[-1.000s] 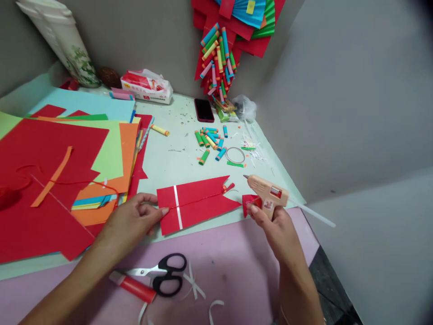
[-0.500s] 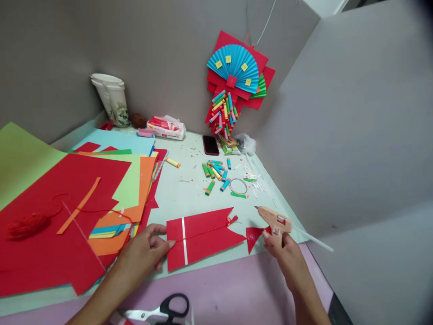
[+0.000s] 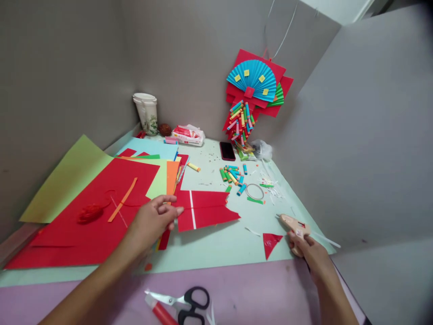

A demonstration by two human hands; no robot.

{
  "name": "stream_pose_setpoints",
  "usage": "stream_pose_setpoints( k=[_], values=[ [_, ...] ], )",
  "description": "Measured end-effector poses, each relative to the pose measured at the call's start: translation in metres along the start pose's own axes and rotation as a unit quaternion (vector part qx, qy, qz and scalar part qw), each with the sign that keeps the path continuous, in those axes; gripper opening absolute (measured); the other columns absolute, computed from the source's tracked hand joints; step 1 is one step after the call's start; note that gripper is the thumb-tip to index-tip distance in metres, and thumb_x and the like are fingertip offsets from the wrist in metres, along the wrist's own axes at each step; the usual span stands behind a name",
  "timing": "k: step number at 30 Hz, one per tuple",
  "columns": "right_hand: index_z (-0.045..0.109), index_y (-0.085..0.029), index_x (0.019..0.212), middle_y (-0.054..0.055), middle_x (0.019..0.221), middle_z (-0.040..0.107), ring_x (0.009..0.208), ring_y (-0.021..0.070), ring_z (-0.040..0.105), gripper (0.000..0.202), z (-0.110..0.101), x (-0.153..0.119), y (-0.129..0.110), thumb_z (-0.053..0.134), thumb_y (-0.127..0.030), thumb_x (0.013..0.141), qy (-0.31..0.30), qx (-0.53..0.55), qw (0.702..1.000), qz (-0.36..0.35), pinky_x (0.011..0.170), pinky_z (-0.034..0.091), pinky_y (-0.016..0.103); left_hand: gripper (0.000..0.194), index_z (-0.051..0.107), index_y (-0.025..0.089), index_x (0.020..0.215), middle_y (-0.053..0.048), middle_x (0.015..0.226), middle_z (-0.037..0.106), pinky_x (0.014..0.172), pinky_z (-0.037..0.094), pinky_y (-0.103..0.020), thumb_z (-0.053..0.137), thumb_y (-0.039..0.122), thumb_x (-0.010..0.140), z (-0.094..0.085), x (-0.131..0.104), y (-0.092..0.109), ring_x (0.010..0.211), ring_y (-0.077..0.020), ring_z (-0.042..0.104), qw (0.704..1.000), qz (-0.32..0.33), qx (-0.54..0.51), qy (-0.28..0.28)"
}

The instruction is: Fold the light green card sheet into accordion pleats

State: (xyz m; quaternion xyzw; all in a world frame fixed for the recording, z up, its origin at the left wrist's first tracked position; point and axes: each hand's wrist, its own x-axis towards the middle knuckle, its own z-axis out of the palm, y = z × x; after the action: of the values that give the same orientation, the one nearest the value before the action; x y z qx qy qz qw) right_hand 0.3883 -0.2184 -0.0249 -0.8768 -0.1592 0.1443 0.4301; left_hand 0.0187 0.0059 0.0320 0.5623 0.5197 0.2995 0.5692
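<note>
Left hand (image 3: pixel 152 223): fingers pinching red card (image 3: pixel 209 214)
Right hand (image 3: pixel 314 258): fingers wrapped round glue gun (image 3: pixel 296 225)
Red triangle (image 3: pixel 271 244): near glue gun, maybe flat

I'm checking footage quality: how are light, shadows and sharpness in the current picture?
Head view: left wall darker than right wall; soft shadow on the pink surface near the right hand; tissue pack lettering too small to read; upper right corner blackened.
</note>
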Motion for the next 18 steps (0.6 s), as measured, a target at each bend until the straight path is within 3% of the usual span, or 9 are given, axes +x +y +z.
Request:
stream_pose_setpoints(
  k=[3, 5, 13, 16, 18],
  values=[
    [0.073, -0.016, 0.079, 0.01, 0.073, 0.073, 0.072, 0.0274, 0.066, 0.051, -0.004, 0.001, -0.004, 0.073, -0.064, 0.062, -0.038, -0.028, 0.998, 0.049, 0.066, 0.048, 0.037, 0.056, 0.056, 0.02, 0.107, 0.009, 0.051, 0.053, 0.045, 0.027, -0.019, 0.08, 0.047, 0.065, -0.003, 0.013, -0.002, 0.044, -0.007, 0.038, 0.999, -0.003, -0.044, 0.003],
    [0.073, -0.017, 0.082, 0.01, 0.079, 0.074, 0.079, 0.0285, 0.067, 0.053, -0.008, 0.001, -0.007, 0.072, -0.067, 0.064, -0.03, -0.065, 0.996, 0.058, 0.07, 0.048, 0.038, 0.057, 0.057, 0.019, 0.107, 0.009, 0.051, 0.052, 0.046, 0.03, -0.018, 0.082, 0.046, 0.064, -0.003, 0.02, -0.005, 0.046, -0.0074, 0.041, 0.998, -0.004, -0.07, -0.003],
    [0.069, -0.021, 0.085, 0.009, 0.082, 0.076, 0.082, 0.0298, 0.069, 0.051, -0.01, -0.005, -0.013, 0.056, -0.07, 0.078, -0.041, -0.179, 0.982, 0.043, 0.075, 0.046, 0.039, 0.057, 0.058, 0.02, 0.105, 0.009, 0.052, 0.054, 0.045, 0.032, -0.018, 0.085, 0.043, 0.062, -0.005, 0.022, -0.011, 0.048, -0.008, 0.044, 0.995, 0.0, -0.101, -0.005],
    [0.069, -0.021, 0.083, 0.012, 0.084, 0.075, 0.083, 0.0316, 0.067, 0.053, -0.009, -0.009, -0.015, 0.048, -0.07, 0.084, -0.044, -0.24, 0.97, 0.017, 0.073, 0.046, 0.04, 0.057, 0.058, 0.019, 0.103, 0.008, 0.052, 0.053, 0.044, 0.03, -0.018, 0.086, 0.043, 0.06, -0.008, 0.024, -0.014, 0.047, -0.007, 0.041, 0.995, -0.002, -0.097, 0.001],
    [0.07, -0.018, 0.092, 0.017, 0.093, 0.074, 0.09, 0.0342, 0.066, 0.057, -0.01, -0.014, -0.019, 0.045, -0.068, 0.086, -0.015, -0.282, 0.959, 0.005, 0.074, 0.047, 0.041, 0.058, 0.059, 0.02, 0.103, 0.008, 0.051, 0.053, 0.044, 0.03, -0.017, 0.086, 0.045, 0.058, -0.008, 0.026, -0.017, 0.046, -0.0067, 0.039, 0.996, -0.004, -0.094, 0.006]
  ],
)
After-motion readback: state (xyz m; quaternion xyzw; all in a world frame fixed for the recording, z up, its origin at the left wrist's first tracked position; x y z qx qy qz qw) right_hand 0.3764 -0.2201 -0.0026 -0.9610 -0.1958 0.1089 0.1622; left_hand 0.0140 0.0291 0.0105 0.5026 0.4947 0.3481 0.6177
